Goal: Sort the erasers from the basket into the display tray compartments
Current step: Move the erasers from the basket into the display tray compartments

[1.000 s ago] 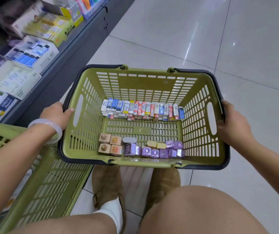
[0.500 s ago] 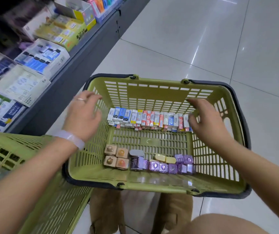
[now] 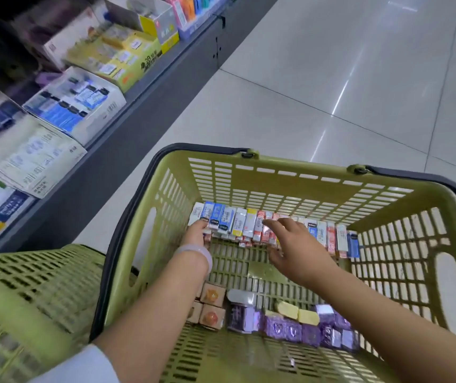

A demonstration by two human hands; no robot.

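An olive-green basket (image 3: 285, 172) stands on the floor before me. A row of boxed erasers (image 3: 238, 223) in blue, white and red sleeves lines its far wall. Brown cube erasers (image 3: 211, 295), purple wrapped erasers (image 3: 282, 328) and yellow erasers (image 3: 308, 316) lie near its front wall. My left hand (image 3: 195, 236) reaches to the left end of the row, fingertips touching a blue-sleeved eraser. My right hand (image 3: 294, 244) hovers over the row's middle with fingers spread, covering several erasers. Display boxes (image 3: 83, 103) sit on the shelf at left.
A second green basket (image 3: 28, 286) stands at lower left, against the first. The dark grey shelf edge (image 3: 149, 87) runs diagonally along the left, stocked with stationery boxes. Glossy white floor tiles (image 3: 359, 64) spread beyond and to the right of the basket.
Both hands let go of the basket's sides and moved inside it to the far row of erasers. The view has shifted closer and to the left.
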